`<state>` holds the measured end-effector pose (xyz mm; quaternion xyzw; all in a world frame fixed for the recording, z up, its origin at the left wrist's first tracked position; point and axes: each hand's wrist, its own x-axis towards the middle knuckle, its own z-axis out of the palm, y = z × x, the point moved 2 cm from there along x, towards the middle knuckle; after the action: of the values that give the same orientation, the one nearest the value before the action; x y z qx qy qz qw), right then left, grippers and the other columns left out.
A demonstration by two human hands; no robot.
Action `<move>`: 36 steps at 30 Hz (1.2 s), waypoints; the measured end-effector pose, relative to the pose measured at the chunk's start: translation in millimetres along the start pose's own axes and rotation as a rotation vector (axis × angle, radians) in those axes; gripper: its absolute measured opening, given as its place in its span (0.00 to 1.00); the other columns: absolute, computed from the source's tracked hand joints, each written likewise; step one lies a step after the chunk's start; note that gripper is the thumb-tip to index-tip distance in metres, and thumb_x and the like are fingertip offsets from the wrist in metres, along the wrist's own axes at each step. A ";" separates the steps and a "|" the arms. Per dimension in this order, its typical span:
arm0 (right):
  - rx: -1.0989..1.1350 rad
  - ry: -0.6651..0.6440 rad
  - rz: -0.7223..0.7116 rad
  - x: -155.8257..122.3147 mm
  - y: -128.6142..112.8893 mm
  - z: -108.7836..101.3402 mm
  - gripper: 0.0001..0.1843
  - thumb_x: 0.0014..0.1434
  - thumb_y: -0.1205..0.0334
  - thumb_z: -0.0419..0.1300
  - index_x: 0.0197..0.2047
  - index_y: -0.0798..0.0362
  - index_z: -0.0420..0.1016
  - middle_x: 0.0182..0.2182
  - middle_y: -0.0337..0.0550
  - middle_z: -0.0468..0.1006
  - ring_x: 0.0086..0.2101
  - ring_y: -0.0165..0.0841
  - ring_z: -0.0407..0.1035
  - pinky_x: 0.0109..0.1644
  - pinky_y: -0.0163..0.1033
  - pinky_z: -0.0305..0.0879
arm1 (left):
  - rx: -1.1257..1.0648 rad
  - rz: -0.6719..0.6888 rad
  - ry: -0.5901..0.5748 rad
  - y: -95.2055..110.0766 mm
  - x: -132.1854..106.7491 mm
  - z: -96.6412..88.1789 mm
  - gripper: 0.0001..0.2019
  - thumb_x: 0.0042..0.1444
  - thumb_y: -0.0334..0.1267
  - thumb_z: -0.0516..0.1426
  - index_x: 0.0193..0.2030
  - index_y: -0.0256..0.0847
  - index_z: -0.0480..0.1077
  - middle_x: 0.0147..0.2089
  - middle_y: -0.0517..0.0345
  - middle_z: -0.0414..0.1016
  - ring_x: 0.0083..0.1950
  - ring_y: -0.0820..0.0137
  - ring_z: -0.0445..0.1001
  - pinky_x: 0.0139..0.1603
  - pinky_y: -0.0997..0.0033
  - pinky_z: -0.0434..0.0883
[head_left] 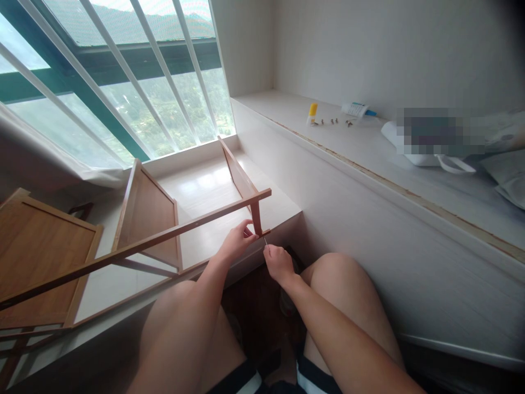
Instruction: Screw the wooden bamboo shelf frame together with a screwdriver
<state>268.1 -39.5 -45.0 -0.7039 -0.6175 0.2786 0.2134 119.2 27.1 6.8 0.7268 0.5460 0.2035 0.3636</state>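
Note:
A brown wooden shelf rack (164,232) lies on its side on the white window ledge, its panels standing up. My left hand (238,239) is at the rack's right end, with thumb and fingers closed around the lower corner of the end panel (255,214). Just to the right and nearer me, my right hand (279,262) is in a fist around a tool with a thin metal shaft (266,241). The shaft points up to the underside of the wooden corner. The tool's handle is hidden in my fist, and its tip is too small to make out.
On the higher white ledge (328,139) at right are a yellow-capped glue stick (313,111), several small screws (334,121), a blue-capped tube (359,109) and a white pouch (410,150). A barred window (164,82) is behind the rack. My knees flank my hands.

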 end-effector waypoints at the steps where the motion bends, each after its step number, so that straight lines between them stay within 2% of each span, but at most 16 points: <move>1: 0.183 -0.002 0.004 1.4 1.9 2.8 0.21 0.66 0.57 0.46 0.25 0.54 0.70 0.24 0.44 0.75 0.27 0.33 0.67 0.33 0.36 0.56 | 0.003 0.003 0.001 0.1 0.0 -0.1 0.20 0.53 0.45 0.58 0.52 0.44 0.67 0.33 0.61 0.76 0.33 0.69 0.74 0.32 0.73 0.66; 3: 0.539 -0.020 0.020 3.8 4.6 9.0 0.21 0.63 0.56 0.47 0.20 0.53 0.63 0.18 0.40 0.68 0.23 0.30 0.61 0.30 0.35 0.54 | 0.013 0.006 0.010 0.1 0.0 -0.3 0.20 0.53 0.45 0.58 0.52 0.44 0.67 0.32 0.61 0.76 0.33 0.69 0.74 0.32 0.73 0.66; 5: 0.749 -0.054 0.050 5.0 5.0 14.8 0.21 0.61 0.55 0.47 0.18 0.51 0.57 0.15 0.36 0.62 0.20 0.29 0.57 0.26 0.34 0.52 | 0.018 0.010 0.017 -0.1 0.0 -0.1 0.20 0.53 0.45 0.58 0.52 0.44 0.67 0.32 0.61 0.76 0.32 0.69 0.73 0.32 0.73 0.66; 11: 1.001 -0.168 0.122 0.3 -1.6 21.4 0.16 0.60 0.52 0.42 0.23 0.48 0.49 0.12 0.27 0.49 0.13 0.26 0.45 0.18 0.32 0.46 | 0.007 0.017 0.030 -0.1 0.1 1.2 0.20 0.53 0.45 0.58 0.52 0.43 0.67 0.33 0.60 0.76 0.32 0.70 0.74 0.32 0.73 0.67; 16: 1.547 -0.383 0.204 -2.7 -3.4 22.7 0.16 0.58 0.54 0.50 0.23 0.49 0.48 0.13 0.26 0.49 0.13 0.24 0.45 0.17 0.30 0.42 | 0.006 0.001 0.037 0.6 0.0 1.8 0.19 0.53 0.45 0.58 0.51 0.44 0.67 0.33 0.60 0.76 0.33 0.70 0.74 0.32 0.73 0.67; 18: 1.624 -0.410 0.220 -2.5 -2.5 23.9 0.17 0.58 0.55 0.51 0.23 0.49 0.49 0.13 0.27 0.50 0.13 0.24 0.45 0.17 0.30 0.42 | 0.014 0.001 0.032 0.7 -0.2 2.3 0.19 0.53 0.45 0.58 0.51 0.44 0.66 0.34 0.60 0.76 0.32 0.71 0.74 0.32 0.74 0.67; 23: 1.614 -0.350 0.234 -3.2 -0.7 28.8 0.17 0.57 0.55 0.52 0.22 0.49 0.50 0.12 0.27 0.51 0.12 0.24 0.46 0.16 0.31 0.42 | 0.034 0.006 0.027 1.0 -0.4 4.3 0.18 0.54 0.43 0.57 0.51 0.45 0.65 0.35 0.61 0.76 0.32 0.72 0.74 0.32 0.74 0.66; 29: 1.491 -0.258 0.207 -4.6 -2.0 28.2 0.17 0.57 0.54 0.53 0.22 0.49 0.51 0.12 0.26 0.50 0.12 0.23 0.44 0.15 0.30 0.41 | 0.133 0.005 0.036 1.6 0.8 8.1 0.16 0.53 0.41 0.58 0.49 0.44 0.66 0.35 0.61 0.75 0.32 0.73 0.72 0.31 0.74 0.64; 36: 1.099 -0.141 0.181 1.3 3.7 31.9 0.15 0.59 0.52 0.46 0.23 0.48 0.50 0.11 0.27 0.50 0.12 0.25 0.43 0.16 0.32 0.42 | 0.410 0.009 0.121 1.9 2.7 17.4 0.12 0.51 0.43 0.61 0.41 0.43 0.68 0.35 0.58 0.74 0.36 0.68 0.72 0.32 0.71 0.62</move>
<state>250.0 -40.1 -71.6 -0.5191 -0.3312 0.6231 0.4823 133.4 24.1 -3.3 0.7744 0.5935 0.1334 0.1738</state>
